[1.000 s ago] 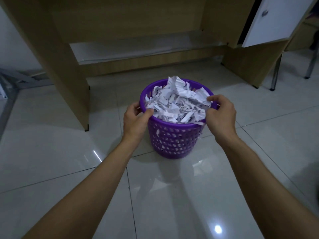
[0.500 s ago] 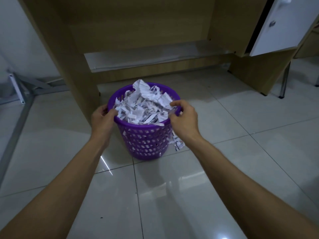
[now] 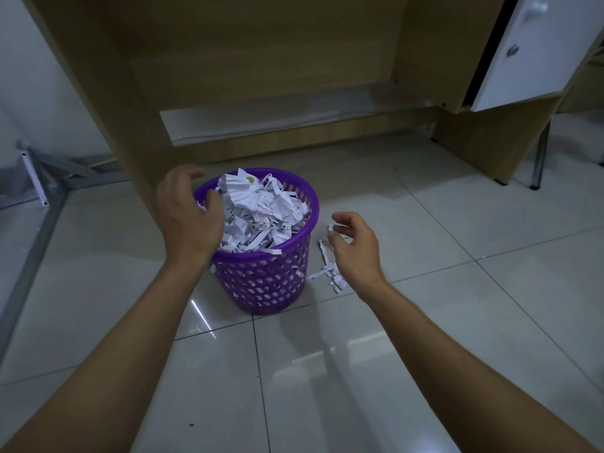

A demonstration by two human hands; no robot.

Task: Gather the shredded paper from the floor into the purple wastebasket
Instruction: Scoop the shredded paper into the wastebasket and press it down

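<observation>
Glossy tile floor (image 3: 425,322) under a wooden desk (image 3: 261,60). Purple wastebasket (image 3: 271,282) heaped full. Left hand (image 3: 188,217) loose and empty above its rim; right hand (image 3: 354,248), fingers loosely curled, over stray shredded paper (image 3: 328,269) beside the basket. Scoop the strips together, lift in one bunch.

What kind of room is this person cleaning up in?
Probably an office or study: a wooden desk stands on a tiled floor, with a purple wastebasket full of shredded paper beside it.
</observation>
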